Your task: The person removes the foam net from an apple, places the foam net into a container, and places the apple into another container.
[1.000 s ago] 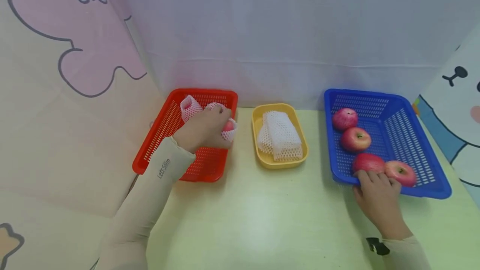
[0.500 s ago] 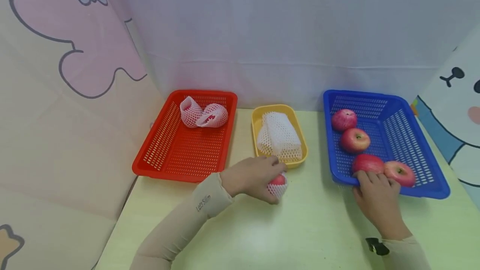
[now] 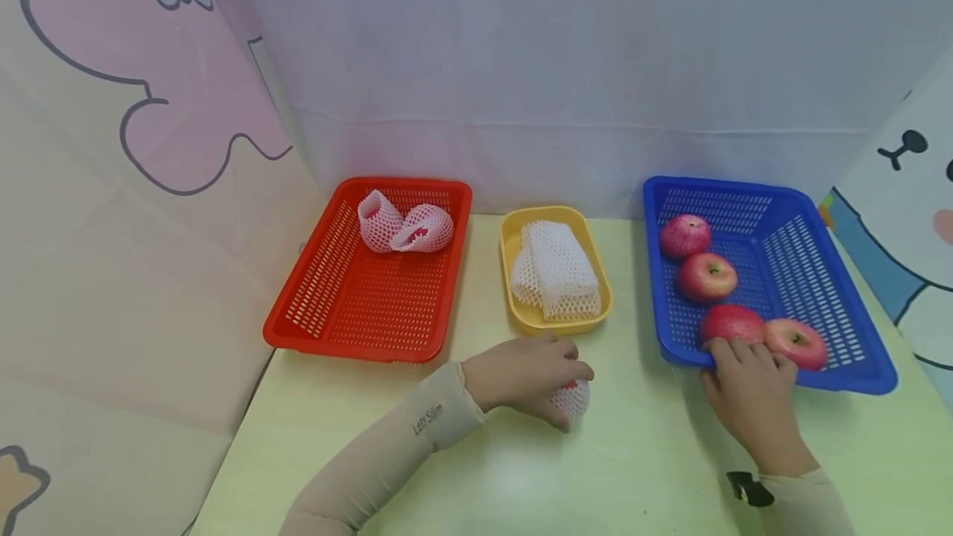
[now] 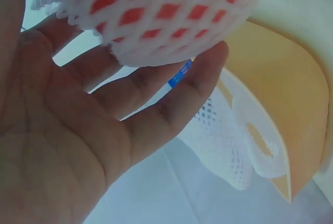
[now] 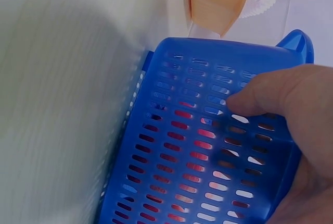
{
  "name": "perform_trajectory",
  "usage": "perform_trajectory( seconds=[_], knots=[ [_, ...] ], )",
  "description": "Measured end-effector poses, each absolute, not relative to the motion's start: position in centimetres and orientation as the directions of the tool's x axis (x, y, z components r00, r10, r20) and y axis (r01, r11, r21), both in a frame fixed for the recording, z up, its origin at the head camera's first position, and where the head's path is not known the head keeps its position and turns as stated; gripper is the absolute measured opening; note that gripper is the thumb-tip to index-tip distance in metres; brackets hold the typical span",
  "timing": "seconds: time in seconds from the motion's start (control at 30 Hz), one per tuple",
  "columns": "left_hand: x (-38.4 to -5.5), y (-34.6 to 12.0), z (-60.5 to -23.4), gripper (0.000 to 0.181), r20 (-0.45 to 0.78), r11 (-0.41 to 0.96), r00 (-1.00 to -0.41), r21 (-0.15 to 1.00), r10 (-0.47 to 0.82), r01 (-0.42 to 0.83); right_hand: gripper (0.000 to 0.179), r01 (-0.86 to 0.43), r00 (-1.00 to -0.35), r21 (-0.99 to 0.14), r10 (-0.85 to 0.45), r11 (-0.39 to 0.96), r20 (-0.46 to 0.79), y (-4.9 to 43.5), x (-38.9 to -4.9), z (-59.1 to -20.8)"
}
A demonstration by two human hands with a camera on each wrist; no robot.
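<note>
My left hand (image 3: 524,375) holds an apple in a white foam net (image 3: 572,402) low over the table, just in front of the yellow tray (image 3: 530,323). The left wrist view shows red skin through the mesh of this netted apple (image 4: 171,13), with the fingers curved along its side. My right hand (image 3: 755,404) grips the front rim of the blue basket (image 3: 856,384), the thumb pressing its outer wall in the right wrist view. Several bare apples (image 3: 706,277) lie inside that basket. Folded white foam nets (image 3: 558,263) fill the yellow tray.
A red basket (image 3: 395,304) stands at the left, with two netted apples (image 3: 424,229) near its back wall. A pale cloth (image 3: 558,64) hangs behind the table, and printed cloths flank both sides.
My left hand has come out of the red basket with the netted apple and moved right, to in front of the yellow tray. The right hand stays on the blue basket's rim.
</note>
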State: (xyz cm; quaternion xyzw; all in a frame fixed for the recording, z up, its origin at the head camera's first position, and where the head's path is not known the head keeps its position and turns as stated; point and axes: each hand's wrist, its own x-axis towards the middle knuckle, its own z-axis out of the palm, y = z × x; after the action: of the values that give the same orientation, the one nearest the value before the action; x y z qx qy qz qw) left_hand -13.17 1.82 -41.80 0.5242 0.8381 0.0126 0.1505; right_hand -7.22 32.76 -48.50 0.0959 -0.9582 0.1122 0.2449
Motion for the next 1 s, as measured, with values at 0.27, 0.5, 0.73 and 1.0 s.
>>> perform_trajectory(
  seconds=[0.27, 0.5, 0.73, 1.0],
  knots=[
    [-13.2, 2.0, -42.2, 0.06, -0.152, 0.35, -0.337, 0.069, 0.929, 0.934, 0.021, -0.252, -0.849, -0.159, -0.139, 0.955, 0.509, 32.8, -7.4, -48.5],
    [-13.4, 2.1, -42.4, 0.055, -0.129, 0.334, -0.321, 0.093, 0.938, 0.938, 0.02, -0.258, -0.84, -0.154, -0.142, 0.954, 0.524, 32.8, -7.4, -48.6],
    [-13.5, 2.2, -43.2, 0.05, -0.127, 0.376, -0.36, 0.141, 0.924, 0.916, 0.019, -0.258, -0.842, -0.156, -0.142, 0.953, 0.521, 32.7, -7.4, -48.4],
    [-13.5, 2.3, -43.7, 0.042, -0.102, 0.385, -0.372, 0.181, 0.923, 0.905, 0.021, -0.24, -0.857, -0.156, -0.133, 0.958, 0.498, 32.8, -7.2, -48.6]
  ],
)
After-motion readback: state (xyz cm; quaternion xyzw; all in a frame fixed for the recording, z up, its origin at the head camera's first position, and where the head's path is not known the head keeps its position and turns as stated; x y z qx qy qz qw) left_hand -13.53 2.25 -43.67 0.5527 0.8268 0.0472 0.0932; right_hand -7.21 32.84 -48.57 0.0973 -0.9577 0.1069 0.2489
